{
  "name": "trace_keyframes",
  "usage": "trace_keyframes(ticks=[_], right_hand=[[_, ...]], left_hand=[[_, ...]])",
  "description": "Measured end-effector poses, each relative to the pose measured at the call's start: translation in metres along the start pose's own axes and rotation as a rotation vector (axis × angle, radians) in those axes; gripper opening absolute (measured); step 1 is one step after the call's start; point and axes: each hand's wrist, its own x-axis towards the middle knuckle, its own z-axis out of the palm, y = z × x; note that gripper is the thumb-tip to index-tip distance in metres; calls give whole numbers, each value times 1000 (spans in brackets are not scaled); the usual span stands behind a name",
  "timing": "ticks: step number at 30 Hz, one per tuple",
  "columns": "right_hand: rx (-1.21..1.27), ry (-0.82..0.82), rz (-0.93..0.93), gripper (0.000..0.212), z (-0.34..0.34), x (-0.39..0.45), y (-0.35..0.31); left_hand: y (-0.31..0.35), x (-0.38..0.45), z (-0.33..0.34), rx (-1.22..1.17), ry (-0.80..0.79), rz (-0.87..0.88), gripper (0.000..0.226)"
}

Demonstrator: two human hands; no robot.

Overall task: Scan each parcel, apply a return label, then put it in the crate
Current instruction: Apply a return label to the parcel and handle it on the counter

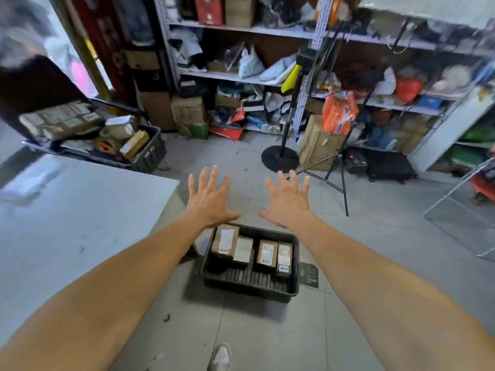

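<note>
Cluttered metal shelving (241,76) is seen along the far wall, with a grey tiled floor (375,236) in front of it and a pale bench (67,223) at the left. On the floor, just beside the bench corner, a black crate (249,283) is set, and four brown cardboard parcels (251,249) are stood in a row along its far side, each bearing a white label; the near half of the crate is bare. Both hands are held out above the crate's far rim, the left hand (207,199) and the right hand (288,200) with fingers spread and nothing held, so each grip is apart. A second black crate (144,153) of mixed parcels is seen farther left, somewhat blurred. The parcels are judged to be light, stiff and not slippery, being small taped cartons; they would best be taken by two opposite side faces, with the labelled face left uncovered for scanning. Contents cannot be told, so gentle setting-down is advised.
</note>
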Motion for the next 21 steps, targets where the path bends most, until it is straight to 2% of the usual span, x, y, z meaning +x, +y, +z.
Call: trace_keyframes(ticks=[4, 9, 12, 16, 21], right_hand=[[55, 45, -160, 91, -27, -42, -74], [148, 85, -427, 82, -64, -108, -207], [173, 128, -601, 77, -81, -165, -305], [172, 106, -871, 71, -92, -269, -440], [180, 22, -1173, 64, -78, -426, -592]], left_hand=[[-40, -90, -34, -56, 82, -173, 105], [-118, -236, -55, -72, 98, -469, 99], [-178, -351, -55, -83, 131, -653, 94], [-243, -523, -41, -83, 169, -955, 92], [-272, -749, -6, -46, 164, -1287, 91]])
